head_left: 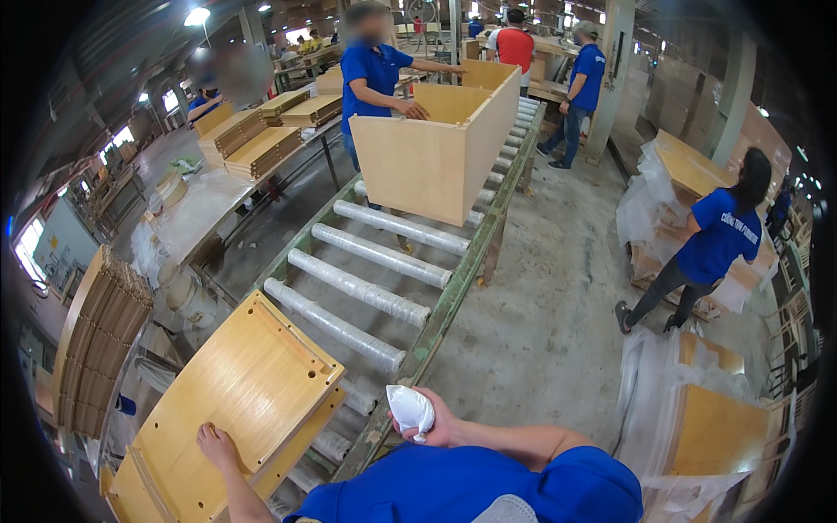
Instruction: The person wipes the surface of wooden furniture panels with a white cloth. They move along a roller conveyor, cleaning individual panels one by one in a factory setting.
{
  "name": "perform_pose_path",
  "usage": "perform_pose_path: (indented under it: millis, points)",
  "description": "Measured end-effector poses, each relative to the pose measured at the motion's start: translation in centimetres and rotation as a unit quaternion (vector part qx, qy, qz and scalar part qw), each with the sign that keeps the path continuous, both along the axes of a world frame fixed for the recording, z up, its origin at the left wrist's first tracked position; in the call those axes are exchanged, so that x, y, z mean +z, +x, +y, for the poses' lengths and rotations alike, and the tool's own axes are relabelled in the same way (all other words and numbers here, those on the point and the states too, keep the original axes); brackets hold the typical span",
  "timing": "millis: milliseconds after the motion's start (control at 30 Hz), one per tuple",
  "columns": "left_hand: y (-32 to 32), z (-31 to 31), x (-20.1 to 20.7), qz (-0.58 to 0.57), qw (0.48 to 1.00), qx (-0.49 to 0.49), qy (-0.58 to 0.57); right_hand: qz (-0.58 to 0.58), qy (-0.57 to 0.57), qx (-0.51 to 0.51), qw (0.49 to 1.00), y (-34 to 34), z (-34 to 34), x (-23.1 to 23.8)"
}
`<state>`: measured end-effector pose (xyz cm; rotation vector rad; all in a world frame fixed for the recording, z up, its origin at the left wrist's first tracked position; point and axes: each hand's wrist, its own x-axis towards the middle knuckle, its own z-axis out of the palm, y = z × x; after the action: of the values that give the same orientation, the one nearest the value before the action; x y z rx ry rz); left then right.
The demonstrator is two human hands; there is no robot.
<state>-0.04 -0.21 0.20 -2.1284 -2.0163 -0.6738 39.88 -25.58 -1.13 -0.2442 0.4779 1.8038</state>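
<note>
My right hand (443, 420) is wrapped around a small shiny white pouch (410, 411), held just in front of my body above the conveyor's edge. It looks like a squeezable bag or bottle; its exact kind is unclear. My left hand (216, 446) rests on a light wooden panel (231, 379), its fingers lightly bent on the surface and holding nothing. The panel has drilled holes and a strip along one edge, and lies tilted on another wooden panel (301, 429) over the rollers.
Film-wrapped rollers (370, 253) run ahead in a green frame (462, 296). A large open wooden cabinet box (418, 166) stands on them, with a co-worker (370, 78) touching it. Stacked panels (100, 340) stand at left, wrapped panels (715, 427) at right. Another person (719, 231) stands right.
</note>
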Motion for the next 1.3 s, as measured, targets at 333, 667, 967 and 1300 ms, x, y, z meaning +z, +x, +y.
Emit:
perform_pose_path:
  millis: [333, 667, 967, 1300]
  points:
    - [0.2, 0.7, -1.1, 0.013, 0.925, -0.179, 0.333, -0.033, 0.005, -0.073, 0.997, -2.4, -3.0, 1.1]
    - [-2.4, -1.0, -0.5, 0.231, 0.954, -0.087, 0.167, -0.014, -0.016, -0.178, 0.984, -9.9, -9.5, 1.3]
    - [-3.0, -0.2, -0.9, 0.072, 0.995, -0.033, -0.055, -0.016, -0.011, -0.219, 0.975, -17.6, -16.6, -0.1]
    - [-1.8, -1.2, 0.9, -0.037, 0.997, -0.07, 0.022, -0.033, 0.006, -0.267, 0.963, -19.1, -20.8, -0.7]
